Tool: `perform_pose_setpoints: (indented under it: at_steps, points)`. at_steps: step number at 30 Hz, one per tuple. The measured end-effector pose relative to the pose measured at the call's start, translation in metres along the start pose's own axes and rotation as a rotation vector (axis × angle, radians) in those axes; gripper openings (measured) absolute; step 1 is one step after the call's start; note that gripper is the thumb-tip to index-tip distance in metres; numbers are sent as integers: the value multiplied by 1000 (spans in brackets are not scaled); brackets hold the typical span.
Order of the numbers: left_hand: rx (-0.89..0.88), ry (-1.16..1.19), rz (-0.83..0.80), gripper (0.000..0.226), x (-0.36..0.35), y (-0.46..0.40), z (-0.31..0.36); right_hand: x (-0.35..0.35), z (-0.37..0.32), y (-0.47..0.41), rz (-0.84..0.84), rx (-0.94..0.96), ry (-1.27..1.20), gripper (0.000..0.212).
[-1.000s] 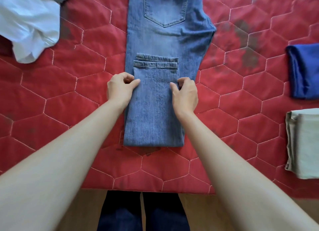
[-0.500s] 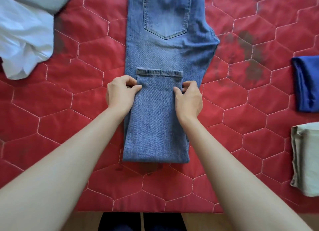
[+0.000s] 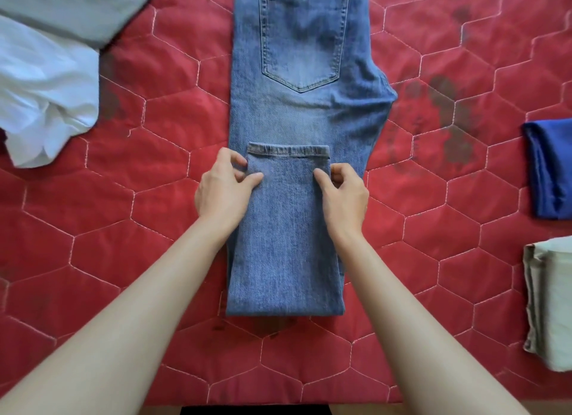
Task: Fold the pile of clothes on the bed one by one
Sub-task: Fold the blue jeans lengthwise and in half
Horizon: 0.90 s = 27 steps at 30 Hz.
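Both hands (image 3: 224,190) (image 3: 343,194) pinch folded jeans (image 3: 297,111) leg edges; no readable label.

Red quilted bed cover (image 3: 93,259) with pale hexagon stitching and dark smudges, strip of wooden floor (image 3: 356,410) below

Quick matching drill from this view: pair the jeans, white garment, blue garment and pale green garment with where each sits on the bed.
Things:
1. jeans
2. white garment
3. blue garment
4. pale green garment

Places:
A. right edge, nearer the person
B. centre, between both hands
C. upper left
D. right edge, farther from the person

Pairs: 1-B, 2-C, 3-D, 4-A
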State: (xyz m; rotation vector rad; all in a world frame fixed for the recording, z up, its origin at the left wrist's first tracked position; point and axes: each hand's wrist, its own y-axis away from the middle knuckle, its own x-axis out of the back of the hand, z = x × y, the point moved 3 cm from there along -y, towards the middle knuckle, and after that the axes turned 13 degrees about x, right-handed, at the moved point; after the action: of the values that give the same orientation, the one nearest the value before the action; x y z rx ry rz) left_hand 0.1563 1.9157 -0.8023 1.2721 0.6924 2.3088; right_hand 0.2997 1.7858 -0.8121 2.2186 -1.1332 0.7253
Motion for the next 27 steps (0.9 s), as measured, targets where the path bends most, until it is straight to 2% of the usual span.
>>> perform_pose_setpoints:
  at_steps: [2,5,12,15,18,20,22,24,27]
  points:
    - [-65,114,30,24,11,-2,5,3,-8,-5,16,48,-61,19]
    - [-170,162,103,20,24,-17,21,4,-24,-29,54,123,-77,12]
    - [-186,-90,117,22,3,-54,34,-22,-22,-72,-32,129,265,30]
    - [-346,-264,243,29,1,-39,36,-25,-19,-69,37,161,332,32]
    - [-591,-277,305,34,0,3,26,-25,-18,-69,38,168,370,32]
    - [-717,-359,288,38,-15,43,5,-25,-19,-71,13,175,391,32]
    - [-769,-501,188,48,-37,80,-25,-25,-19,-71,-2,178,388,32]
    - [-749,-648,103,56,-52,99,-63,-25,-20,-72,-7,187,405,32]
    - [-672,-804,89,59,-56,93,-105,-25,-17,-75,-19,184,432,32]
